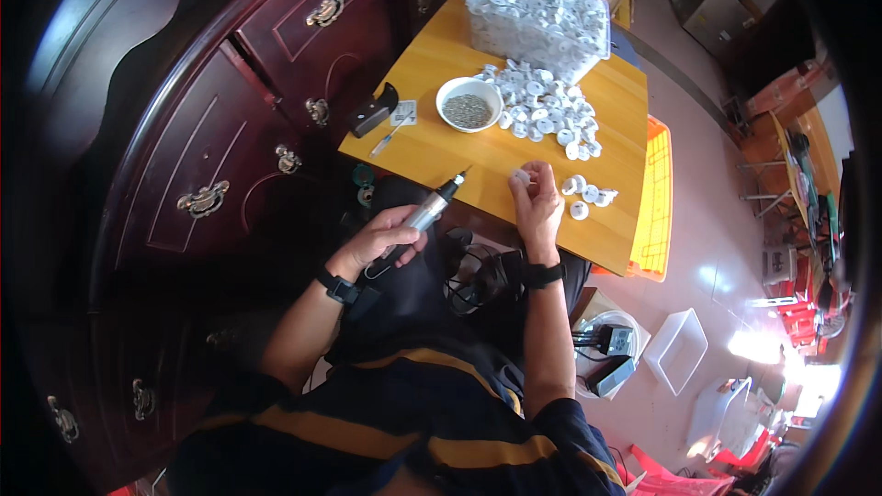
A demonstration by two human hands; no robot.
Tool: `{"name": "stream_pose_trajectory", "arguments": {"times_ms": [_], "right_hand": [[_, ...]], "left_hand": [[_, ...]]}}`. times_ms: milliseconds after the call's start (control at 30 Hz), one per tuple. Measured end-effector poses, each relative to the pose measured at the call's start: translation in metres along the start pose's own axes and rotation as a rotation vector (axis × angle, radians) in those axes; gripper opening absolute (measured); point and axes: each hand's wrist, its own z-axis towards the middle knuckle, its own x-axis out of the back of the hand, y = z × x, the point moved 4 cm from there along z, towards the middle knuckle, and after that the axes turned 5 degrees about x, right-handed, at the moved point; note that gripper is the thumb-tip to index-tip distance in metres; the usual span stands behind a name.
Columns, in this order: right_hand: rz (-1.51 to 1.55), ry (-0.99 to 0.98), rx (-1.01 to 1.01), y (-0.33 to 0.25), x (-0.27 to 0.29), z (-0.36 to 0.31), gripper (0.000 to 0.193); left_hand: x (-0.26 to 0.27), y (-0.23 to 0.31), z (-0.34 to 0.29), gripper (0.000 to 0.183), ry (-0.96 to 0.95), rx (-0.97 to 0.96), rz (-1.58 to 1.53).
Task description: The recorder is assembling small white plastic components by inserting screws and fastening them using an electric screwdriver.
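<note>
My left hand (pixel 390 237) is wrapped round an electric screwdriver (pixel 428 212), whose thin bit points up and away over the table's near edge. Between the fingertips of my right hand (pixel 539 205) is a small round white plastic part (pixel 522 176), held just above the tabletop. Beside that hand, to the right, lie several like white parts (pixel 589 191). Farther off, a loose heap of white parts (pixel 544 108) spreads over the wood. Left of the heap stands a white bowl (pixel 444 93) of small metal screws (pixel 467 111).
A clear plastic bin (pixel 574 66) heaped with white parts stands at the table's far end. A black holder (pixel 372 115) and a small screwdriver (pixel 382 143) lie at the left edge. Dark wooden drawers (pixel 207 156) border the left; a yellow crate (pixel 654 202) stands right of the table (pixel 478 182).
</note>
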Motion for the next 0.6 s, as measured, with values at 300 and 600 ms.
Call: {"name": "stream_pose_trajectory", "arguments": {"times_ms": [300, 600], "right_hand": [[-0.411, 0.298, 0.119, 0.017, 0.12, -0.014, 0.011], [-0.53, 0.205, -0.134, 0.043, 0.121, 0.005, 0.024]], "left_hand": [[0.004, 0.0, 0.005, 0.038, 0.013, -0.001, 0.017], [0.004, -0.001, 0.007, 0.033, 0.016, 0.001, 0.013]]}}
